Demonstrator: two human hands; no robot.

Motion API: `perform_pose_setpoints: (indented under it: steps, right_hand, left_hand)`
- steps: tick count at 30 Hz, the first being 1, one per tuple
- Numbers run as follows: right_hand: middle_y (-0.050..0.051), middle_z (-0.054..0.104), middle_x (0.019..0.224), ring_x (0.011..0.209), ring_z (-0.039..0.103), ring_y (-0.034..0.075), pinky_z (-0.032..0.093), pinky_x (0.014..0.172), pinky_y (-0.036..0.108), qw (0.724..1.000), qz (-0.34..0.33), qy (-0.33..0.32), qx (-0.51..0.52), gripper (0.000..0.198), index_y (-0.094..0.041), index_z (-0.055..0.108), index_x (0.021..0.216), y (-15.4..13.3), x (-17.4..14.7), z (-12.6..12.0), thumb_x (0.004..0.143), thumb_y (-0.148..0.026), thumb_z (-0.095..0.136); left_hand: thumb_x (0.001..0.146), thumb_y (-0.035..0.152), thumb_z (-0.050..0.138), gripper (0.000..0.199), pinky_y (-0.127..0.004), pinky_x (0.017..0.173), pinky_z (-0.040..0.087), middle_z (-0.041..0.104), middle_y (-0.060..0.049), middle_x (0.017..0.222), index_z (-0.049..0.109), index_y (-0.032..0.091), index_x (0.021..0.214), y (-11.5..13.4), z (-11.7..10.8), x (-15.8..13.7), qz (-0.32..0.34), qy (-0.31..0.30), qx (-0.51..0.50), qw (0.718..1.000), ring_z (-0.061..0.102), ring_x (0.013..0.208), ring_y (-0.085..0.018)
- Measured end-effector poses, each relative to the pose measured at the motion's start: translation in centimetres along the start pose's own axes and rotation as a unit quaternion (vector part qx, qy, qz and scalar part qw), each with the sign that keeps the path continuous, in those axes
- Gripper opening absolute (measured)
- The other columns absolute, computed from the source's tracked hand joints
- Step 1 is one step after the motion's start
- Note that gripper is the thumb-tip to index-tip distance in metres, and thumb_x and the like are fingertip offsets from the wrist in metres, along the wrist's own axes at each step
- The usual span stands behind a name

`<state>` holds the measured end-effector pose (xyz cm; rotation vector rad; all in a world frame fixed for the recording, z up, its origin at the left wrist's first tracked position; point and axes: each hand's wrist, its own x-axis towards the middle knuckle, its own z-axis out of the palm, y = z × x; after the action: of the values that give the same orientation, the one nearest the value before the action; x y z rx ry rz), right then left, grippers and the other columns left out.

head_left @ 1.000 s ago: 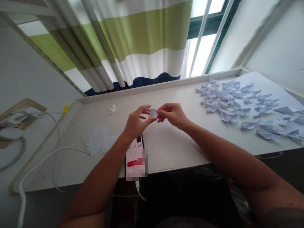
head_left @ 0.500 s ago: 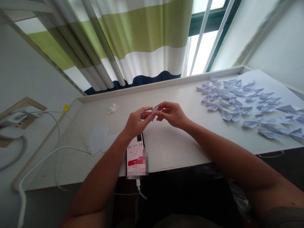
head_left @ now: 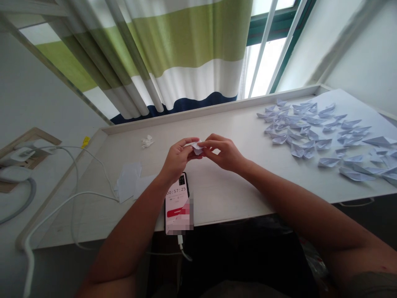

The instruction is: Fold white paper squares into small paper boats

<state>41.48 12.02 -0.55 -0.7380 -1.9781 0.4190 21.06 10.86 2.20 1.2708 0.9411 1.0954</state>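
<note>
Watching the feed from my end, the desk (head_left: 229,194) was basically the same as a second earlier, and the big spread of folded paper boats (head_left: 302,150) on the right hadn't changed that I could see. The flat paper sheets (head_left: 127,184) lay over on the left, and the phone (head_left: 176,200) by the near edge had ticked over to 57:25. The real change was in the hands: the left hand (head_left: 177,159) had gone from a wide, loose hold to a snug pinch, thumb and fingers closed around the work, while the right hand (head_left: 226,154) had its fingertips pressed in from the other side, next to no gap. Between them, just above the desk, was the small folded paper (head_left: 197,147). It had gone from a neat flat triangle to something bunchier, so I figured the folding had moved along but wasn't finished.
</note>
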Motion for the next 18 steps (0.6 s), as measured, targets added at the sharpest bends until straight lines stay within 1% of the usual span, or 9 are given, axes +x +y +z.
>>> perform_pose_setpoints:
  steps: [3, 6, 7, 9, 11, 13, 15, 16, 18]
  right_hand:
    - [0.010, 0.074, 0.108, 0.091, 0.071, 0.021, 0.061, 0.079, 0.038, 0.998, -0.024, -0.004, -0.054, 0.021, -0.022, 0.083, 0.117, 0.0, -0.1, -0.1, 0.105, -0.027, 0.066]
    - [0.010, 0.075, 0.111, 0.099, 0.071, 0.025, 0.061, 0.085, 0.042, 0.998, -0.027, -0.015, -0.049, 0.021, -0.023, 0.082, 0.117, -0.2, 0.0, -0.1, 0.104, -0.029, 0.067]
    - [0.010, 0.076, 0.110, 0.100, 0.072, 0.024, 0.061, 0.087, 0.043, 1.000, -0.011, -0.008, -0.024, 0.020, -0.022, 0.080, 0.116, -0.3, 0.1, -0.1, 0.104, -0.030, 0.067]
    - [0.009, 0.078, 0.107, 0.096, 0.074, 0.023, 0.063, 0.087, 0.042, 0.998, 0.050, 0.015, 0.045, 0.018, -0.021, 0.077, 0.114, -0.3, 0.3, -0.1, 0.103, -0.031, 0.069]
    - [0.008, 0.080, 0.103, 0.093, 0.075, 0.023, 0.064, 0.083, 0.041, 0.986, 0.119, 0.027, 0.114, 0.019, -0.020, 0.076, 0.109, -0.4, 0.4, -0.1, 0.100, -0.036, 0.073]
    - [0.008, 0.082, 0.100, 0.091, 0.076, 0.023, 0.064, 0.081, 0.040, 0.974, 0.155, 0.022, 0.165, 0.023, -0.019, 0.078, 0.101, -0.4, 0.6, -0.1, 0.097, -0.042, 0.077]
    - [0.008, 0.082, 0.097, 0.088, 0.077, 0.023, 0.063, 0.080, 0.040, 0.966, 0.163, 0.021, 0.199, 0.027, -0.019, 0.079, 0.094, -0.5, 0.7, -0.1, 0.095, -0.046, 0.079]
    - [0.008, 0.082, 0.095, 0.086, 0.077, 0.022, 0.063, 0.080, 0.039, 0.964, 0.163, 0.027, 0.208, 0.028, -0.018, 0.080, 0.093, -0.6, 0.7, -0.1, 0.094, -0.046, 0.079]
    - [0.007, 0.082, 0.089, 0.081, 0.076, 0.021, 0.062, 0.077, 0.038, 0.966, 0.163, 0.041, 0.199, 0.026, -0.018, 0.080, 0.089, -0.8, 0.7, -0.2, 0.093, -0.044, 0.079]
  left_hand:
    - [0.097, 0.021, 0.072, 0.025, -0.046, 0.106, 0.063, 0.084, -0.009, 0.099, 0.073, 0.012, 0.120, 0.1, 0.0, 0.0, -0.023, 0.002, -0.063, 0.998, 0.082, 0.095, -0.021]
    - [0.088, 0.021, 0.087, 0.045, -0.048, 0.112, 0.061, 0.084, -0.008, 0.101, 0.067, 0.016, 0.128, 0.0, -0.2, -0.1, -0.015, 0.001, -0.056, 0.998, 0.082, 0.098, -0.021]
    - [0.086, 0.020, 0.090, 0.052, -0.049, 0.112, 0.061, 0.084, -0.008, 0.103, 0.064, 0.017, 0.131, -0.1, -0.2, -0.2, -0.008, -0.002, -0.050, 0.999, 0.082, 0.100, -0.022]
    - [0.083, 0.020, 0.092, 0.062, -0.051, 0.111, 0.061, 0.084, -0.009, 0.113, 0.059, 0.021, 0.136, -0.2, -0.1, -0.3, 0.011, -0.013, -0.039, 0.999, 0.082, 0.106, -0.024]
    - [0.082, 0.022, 0.094, 0.068, -0.052, 0.110, 0.063, 0.081, -0.010, 0.124, 0.055, 0.026, 0.138, -0.3, -0.1, -0.4, 0.031, -0.024, -0.027, 0.999, 0.082, 0.111, -0.026]
    - [0.081, 0.025, 0.096, 0.074, -0.050, 0.109, 0.064, 0.078, -0.009, 0.132, 0.051, 0.029, 0.139, -0.5, 0.0, -0.4, 0.049, -0.032, -0.017, 0.998, 0.081, 0.114, -0.026]
    - [0.081, 0.030, 0.097, 0.074, -0.048, 0.107, 0.065, 0.078, -0.009, 0.132, 0.051, 0.030, 0.139, -0.7, 0.0, -0.3, 0.058, -0.035, -0.007, 0.998, 0.081, 0.114, -0.026]
    - [0.081, 0.034, 0.097, 0.071, -0.047, 0.105, 0.065, 0.079, -0.010, 0.129, 0.054, 0.028, 0.137, -0.8, 0.0, -0.2, 0.058, -0.035, 0.001, 0.998, 0.082, 0.112, -0.026]
    - [0.084, 0.042, 0.094, 0.056, -0.044, 0.097, 0.068, 0.082, -0.010, 0.119, 0.063, 0.022, 0.126, -0.9, -0.2, 0.0, 0.049, -0.040, 0.032, 0.997, 0.083, 0.103, -0.025]
